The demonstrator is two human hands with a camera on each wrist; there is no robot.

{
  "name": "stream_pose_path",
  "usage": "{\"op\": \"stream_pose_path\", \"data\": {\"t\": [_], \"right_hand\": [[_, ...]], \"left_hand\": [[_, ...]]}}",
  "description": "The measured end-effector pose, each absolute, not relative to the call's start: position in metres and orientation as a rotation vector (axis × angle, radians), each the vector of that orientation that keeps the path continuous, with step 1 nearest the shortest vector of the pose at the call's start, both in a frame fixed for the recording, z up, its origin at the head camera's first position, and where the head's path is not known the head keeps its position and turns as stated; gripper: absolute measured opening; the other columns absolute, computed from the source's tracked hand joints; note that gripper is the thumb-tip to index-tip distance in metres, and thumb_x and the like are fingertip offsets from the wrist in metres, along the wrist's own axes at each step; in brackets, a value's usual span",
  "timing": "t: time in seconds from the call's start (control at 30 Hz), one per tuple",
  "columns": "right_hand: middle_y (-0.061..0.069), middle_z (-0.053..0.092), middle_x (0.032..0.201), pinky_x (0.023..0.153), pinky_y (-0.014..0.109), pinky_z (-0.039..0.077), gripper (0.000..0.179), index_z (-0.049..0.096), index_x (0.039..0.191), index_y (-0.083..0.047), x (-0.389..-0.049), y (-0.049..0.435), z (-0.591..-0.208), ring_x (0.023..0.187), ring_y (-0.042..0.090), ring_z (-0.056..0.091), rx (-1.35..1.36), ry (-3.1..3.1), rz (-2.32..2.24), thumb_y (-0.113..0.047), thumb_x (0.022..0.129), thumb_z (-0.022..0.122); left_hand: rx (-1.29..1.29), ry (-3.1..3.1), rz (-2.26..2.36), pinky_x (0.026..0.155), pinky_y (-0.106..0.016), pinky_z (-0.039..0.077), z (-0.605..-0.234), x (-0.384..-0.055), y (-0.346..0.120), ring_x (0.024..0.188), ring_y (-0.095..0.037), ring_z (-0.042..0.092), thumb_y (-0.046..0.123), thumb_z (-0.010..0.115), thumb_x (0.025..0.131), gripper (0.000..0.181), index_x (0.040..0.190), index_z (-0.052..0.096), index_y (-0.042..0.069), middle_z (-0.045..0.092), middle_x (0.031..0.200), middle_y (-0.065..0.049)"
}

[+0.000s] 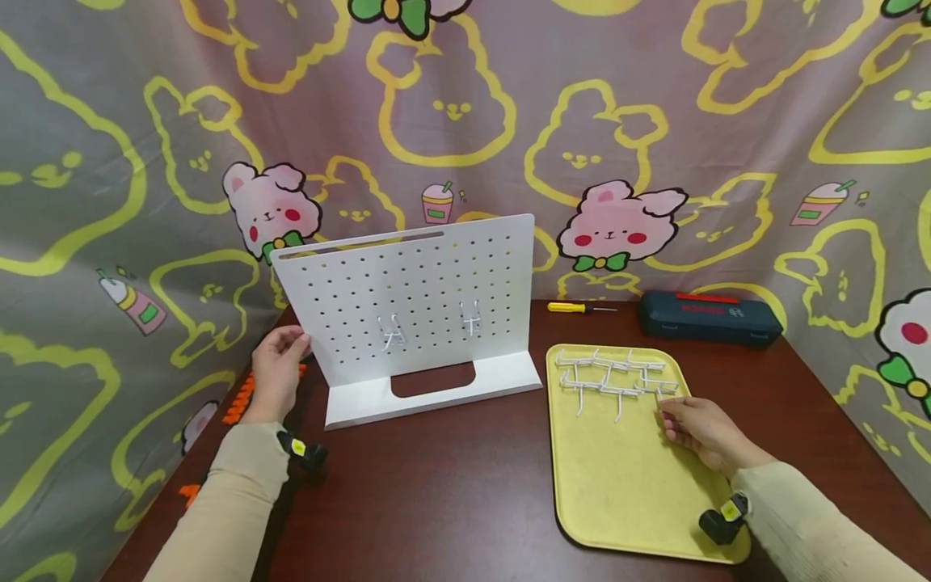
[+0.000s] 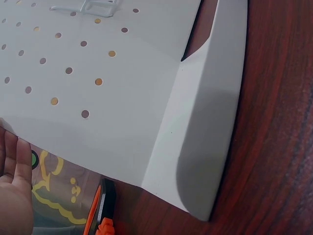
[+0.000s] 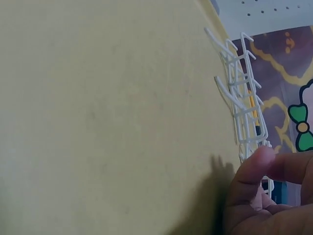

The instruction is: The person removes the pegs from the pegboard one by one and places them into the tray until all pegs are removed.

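Observation:
A white pegboard (image 1: pixel 429 283) on a flat base stands on the table, two white wire hooks (image 1: pixel 470 319) fixed in its holes. At its left edge, my left hand (image 1: pixel 278 368) pinches the board; in the left wrist view the fingertips (image 2: pixel 22 154) meet that edge. Several more white wire hooks (image 1: pixel 607 372) lie in a cluster at the far end of a yellow tray (image 1: pixel 618 477). My right hand (image 1: pixel 701 432) pinches the nearest stem of a hook on the right of this cluster. The right wrist view shows thumb and forefinger together there, hiding the gripped part.
Behind the tray lie a yellow-handled screwdriver (image 1: pixel 575 307) and a dark blue case (image 1: pixel 709 318). Orange toothed pieces (image 1: pixel 240 400) lie along the left table edge, near my left forearm. A patterned curtain (image 1: pixel 465 105) hangs around the table.

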State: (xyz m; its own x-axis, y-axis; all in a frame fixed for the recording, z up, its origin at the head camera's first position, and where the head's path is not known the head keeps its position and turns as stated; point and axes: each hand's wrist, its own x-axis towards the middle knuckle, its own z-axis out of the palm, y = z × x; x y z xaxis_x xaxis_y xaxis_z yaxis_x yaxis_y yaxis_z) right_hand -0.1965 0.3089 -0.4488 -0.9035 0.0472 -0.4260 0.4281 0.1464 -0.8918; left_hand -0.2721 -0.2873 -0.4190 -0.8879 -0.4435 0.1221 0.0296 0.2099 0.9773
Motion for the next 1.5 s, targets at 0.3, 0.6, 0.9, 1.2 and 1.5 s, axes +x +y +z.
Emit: {"op": "stream_pose_path", "data": {"t": [0.3, 0.6, 0.9, 1.2, 1.5], "right_hand": [[0.002, 0.06, 0.087, 0.066, 0.022, 0.055, 0.028, 0.045, 0.118, 0.013, -0.196, 0.303, -0.443, 0.072, 0.007, 0.058, 0.369, 2.248, -1.724, -0.014, 0.11, 0.042], [0.004, 0.06, 0.096, 0.072, 0.026, 0.055, 0.031, 0.051, 0.121, 0.009, -0.21, 0.273, -0.415, 0.079, 0.01, 0.06, 0.15, 2.348, -1.693, -0.02, 0.111, 0.045], [0.002, 0.066, 0.101, 0.08, 0.022, 0.057, 0.022, 0.053, 0.123, 0.001, -0.237, 0.204, -0.391, 0.089, 0.007, 0.065, -0.048, 1.83, -2.092, -0.015, 0.112, 0.044], [0.003, 0.065, 0.101, 0.081, 0.023, 0.057, 0.027, 0.048, 0.13, 0.006, -0.261, 0.134, -0.397, 0.091, 0.011, 0.065, 0.016, 1.688, -2.15, -0.013, 0.111, 0.046], [0.005, 0.065, 0.1, 0.077, 0.022, 0.057, 0.026, 0.048, 0.13, 0.007, -0.278, 0.083, -0.4, 0.088, 0.012, 0.064, 0.103, 1.643, -2.213, -0.009, 0.11, 0.047]], "left_hand": [[0.401, -2.11, -1.738, 0.099, -0.026, 0.052, -0.419, -0.273, -0.289, 0.099, -0.011, 0.057, 0.013, 0.059, 0.106, 0.015, 0.119, 0.059, 0.004, 0.055, 0.108, -0.002], [0.388, -2.119, -1.74, 0.1, -0.028, 0.052, -0.419, -0.272, -0.288, 0.1, -0.012, 0.058, 0.014, 0.058, 0.107, 0.016, 0.12, 0.06, 0.005, 0.056, 0.109, -0.002], [0.378, -2.129, -1.731, 0.101, -0.03, 0.051, -0.418, -0.271, -0.289, 0.101, -0.012, 0.058, 0.016, 0.058, 0.107, 0.019, 0.122, 0.059, 0.004, 0.056, 0.11, -0.002], [0.384, -2.132, -1.727, 0.107, -0.036, 0.049, -0.422, -0.272, -0.29, 0.107, -0.016, 0.058, 0.015, 0.056, 0.108, 0.021, 0.125, 0.057, 0.003, 0.056, 0.114, -0.005], [0.377, -2.11, -1.741, 0.102, -0.031, 0.051, -0.422, -0.273, -0.289, 0.101, -0.012, 0.058, 0.015, 0.058, 0.107, 0.015, 0.12, 0.059, 0.006, 0.056, 0.11, -0.003]]}}
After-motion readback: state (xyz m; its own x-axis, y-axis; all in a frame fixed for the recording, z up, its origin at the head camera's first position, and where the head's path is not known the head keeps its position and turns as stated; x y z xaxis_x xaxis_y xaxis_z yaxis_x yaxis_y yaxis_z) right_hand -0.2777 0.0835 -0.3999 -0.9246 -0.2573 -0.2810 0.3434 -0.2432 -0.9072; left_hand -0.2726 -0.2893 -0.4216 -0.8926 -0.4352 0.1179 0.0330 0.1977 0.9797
